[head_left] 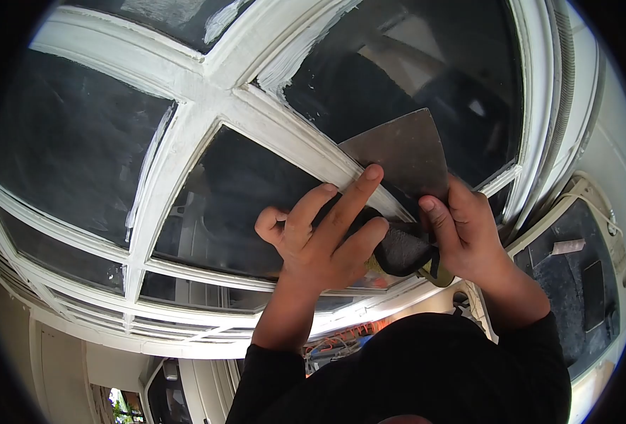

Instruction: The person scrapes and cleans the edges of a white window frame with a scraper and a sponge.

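My right hand (475, 230) grips a wide-bladed putty knife (401, 152), thumb and fingers closed at its lower end. The grey metal blade points up and overlaps a white window bar and the dark glass. My left hand (327, 240) has its fingers spread, the tip of one right at the blade's lower left edge. Below the blade, between my hands, shows a dark grey rounded thing (401, 249). The white window frame (210, 95) surrounds dark panes (232, 198), some with white smears (292, 60) along their edges.
At the right is a pale-rimmed dark panel (574, 339) with a small pale block (568, 246) on it. A ribbed grey hose-like strip (562, 85) runs beside the window frame. Orange and blue items (348, 338) show low behind my arms.
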A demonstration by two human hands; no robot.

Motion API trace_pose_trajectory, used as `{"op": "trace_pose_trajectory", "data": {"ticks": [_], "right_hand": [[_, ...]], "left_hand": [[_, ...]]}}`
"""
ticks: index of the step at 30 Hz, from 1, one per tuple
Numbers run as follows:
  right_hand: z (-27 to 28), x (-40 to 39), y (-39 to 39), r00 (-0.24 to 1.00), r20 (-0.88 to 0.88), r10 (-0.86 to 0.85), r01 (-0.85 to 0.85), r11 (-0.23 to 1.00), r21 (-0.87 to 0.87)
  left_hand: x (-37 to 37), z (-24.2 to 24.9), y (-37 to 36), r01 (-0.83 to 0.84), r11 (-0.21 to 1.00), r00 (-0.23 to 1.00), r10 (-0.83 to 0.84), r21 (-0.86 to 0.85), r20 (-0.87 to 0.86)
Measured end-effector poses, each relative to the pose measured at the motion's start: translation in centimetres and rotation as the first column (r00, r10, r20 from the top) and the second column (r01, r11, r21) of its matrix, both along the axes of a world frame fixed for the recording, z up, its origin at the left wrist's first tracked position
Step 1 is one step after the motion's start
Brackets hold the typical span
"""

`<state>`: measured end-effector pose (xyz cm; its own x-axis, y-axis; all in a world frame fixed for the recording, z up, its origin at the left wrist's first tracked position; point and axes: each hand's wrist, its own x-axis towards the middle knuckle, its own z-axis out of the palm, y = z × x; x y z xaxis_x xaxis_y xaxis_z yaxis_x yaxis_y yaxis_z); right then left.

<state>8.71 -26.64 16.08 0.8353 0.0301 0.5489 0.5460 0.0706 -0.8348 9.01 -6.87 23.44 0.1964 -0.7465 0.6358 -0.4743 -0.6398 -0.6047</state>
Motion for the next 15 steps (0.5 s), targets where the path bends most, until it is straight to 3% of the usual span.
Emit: {"op": "trace_pose_trajectory", "data": {"ticks": [15], "right_hand": [[-0.3,-0.16,0.63,1.0,0.008,0.001,-0.001,1.0,0.019]], "left_hand": [[0.31,-0.4,0.15,-0.012,1.0,1.0,0.012,-0.019,0.015]]}}
